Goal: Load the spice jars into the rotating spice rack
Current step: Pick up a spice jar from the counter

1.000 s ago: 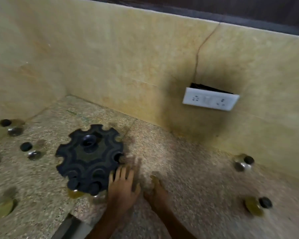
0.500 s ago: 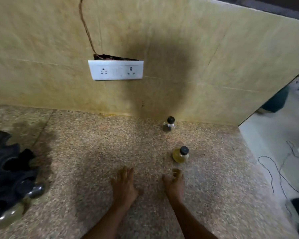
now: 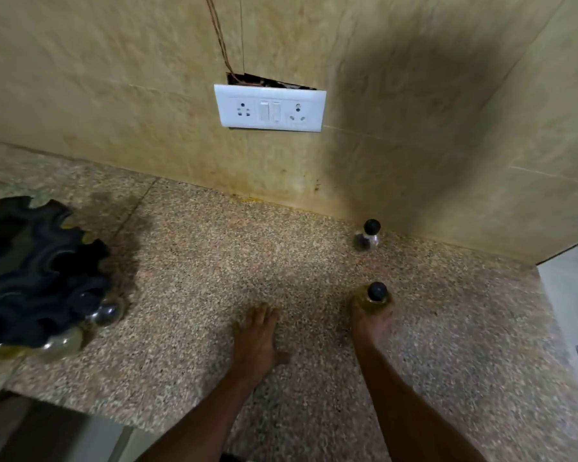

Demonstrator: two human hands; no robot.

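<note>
Right hand on a yellow spice jar, rack waiting at the far left

The right hand (image 3: 369,323) curls its fingers round the yellow-filled jar (image 3: 372,300) with a black cap, standing on the speckled counter (image 3: 214,261); the left hand (image 3: 256,335) rests flat, fingers straight, holding nothing. A second, dark-filled jar (image 3: 367,236) stands farther back near the tiled wall (image 3: 114,95). The black spice rack (image 3: 30,271) sits at the left edge with jars (image 3: 106,313) already in its near slots
</note>
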